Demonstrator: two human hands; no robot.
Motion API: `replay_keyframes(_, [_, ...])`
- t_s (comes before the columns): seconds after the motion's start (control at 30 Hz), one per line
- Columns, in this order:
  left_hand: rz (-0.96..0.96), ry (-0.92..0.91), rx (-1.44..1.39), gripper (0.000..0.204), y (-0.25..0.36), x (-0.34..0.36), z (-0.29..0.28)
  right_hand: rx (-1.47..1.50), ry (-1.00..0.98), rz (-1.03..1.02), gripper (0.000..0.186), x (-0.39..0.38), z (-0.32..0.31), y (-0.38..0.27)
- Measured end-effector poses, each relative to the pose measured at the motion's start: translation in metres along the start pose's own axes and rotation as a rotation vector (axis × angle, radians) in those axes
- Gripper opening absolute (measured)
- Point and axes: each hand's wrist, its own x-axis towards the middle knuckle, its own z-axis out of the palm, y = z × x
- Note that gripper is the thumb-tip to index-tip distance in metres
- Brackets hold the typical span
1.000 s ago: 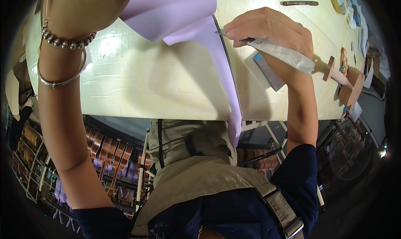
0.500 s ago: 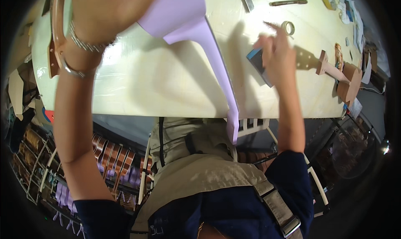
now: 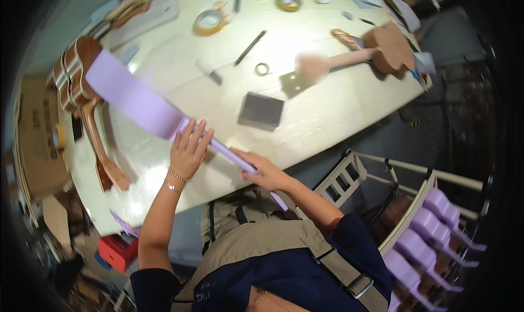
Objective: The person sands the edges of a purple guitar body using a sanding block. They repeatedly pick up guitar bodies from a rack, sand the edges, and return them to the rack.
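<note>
A lilac ukulele [image 3: 134,99], unstrung, slants across the near side of the table, its side toward me, body at upper left and neck running down toward my waist. My left hand [image 3: 188,151] lies with fingers stretched over the joint of neck and body. Around the middle of the neck, my right hand [image 3: 267,174] is closed, thumb and fingers on either side. A dark grey rectangular sanding block [image 3: 262,110] rests on the table beyond the right hand, apart from it.
Brown ukuleles [image 3: 82,77] lie along the table's left side. A bare wooden ukulele [image 3: 387,50] is at the far right. Tape rolls [image 3: 210,22] and a dark pen-like stick [image 3: 250,47] are on the table [image 3: 322,121]. A rack with lilac ukuleles [image 3: 415,246] stands at lower right.
My right hand has left the sanding block and closed round the neck. The left hand has come from the body to the neck joint. The view has turned, and the ukulele now slants.
</note>
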Motion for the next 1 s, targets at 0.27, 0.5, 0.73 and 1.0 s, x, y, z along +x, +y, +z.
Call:
replay_keyframes(0.27, [0.273,0.236,-0.021,0.006,0.085,0.060,-0.084,0.677,0.213,-0.037,0.066,-0.128,0.063,-0.042])
replay_keyframes(0.5, [0.950,0.340,-0.357,0.016,0.204,0.075,-0.178,0.898,1.004,-0.300,0.071,-0.242,0.207,-0.073])
replay_keyframes(0.73, [1.336,0.112,-0.901,0.014,0.348,-0.015,-0.178,0.621,2.105,-0.040,0.054,-0.265,0.372,-0.062])
replay_keyframes(1.0, [1.688,-0.485,-0.818,0.018,0.372,-0.227,-0.081,0.503,2.372,0.576,0.032,-0.269,0.467,-0.041])
